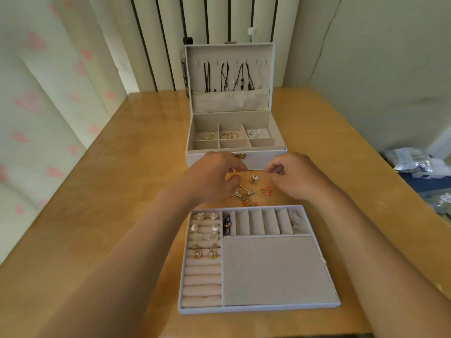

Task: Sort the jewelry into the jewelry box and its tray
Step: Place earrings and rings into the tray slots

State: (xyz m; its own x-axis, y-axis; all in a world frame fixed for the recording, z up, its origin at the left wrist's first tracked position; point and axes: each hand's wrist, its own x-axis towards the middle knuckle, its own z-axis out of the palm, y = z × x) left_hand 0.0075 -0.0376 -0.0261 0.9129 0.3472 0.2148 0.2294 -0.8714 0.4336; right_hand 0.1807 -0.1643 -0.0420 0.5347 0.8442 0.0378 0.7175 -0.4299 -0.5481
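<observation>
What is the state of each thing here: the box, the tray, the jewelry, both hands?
Jewelry box: open, lid upright.
Tray: out of the box, on the table.
Necklaces: hanging inside the lid.
Loose earrings: lying on the table, unsorted.
Left hand: fingers curled, grip unclear.
Right hand: fingers curled, grip unclear.

Soft dim daylight; sheen on table point(136, 113); edges bowed; mild blur.

One jewelry box point(194, 159), six compartments point(233, 143); one tray point(256, 308); eight earrings point(195, 228) on tray rolls
</observation>
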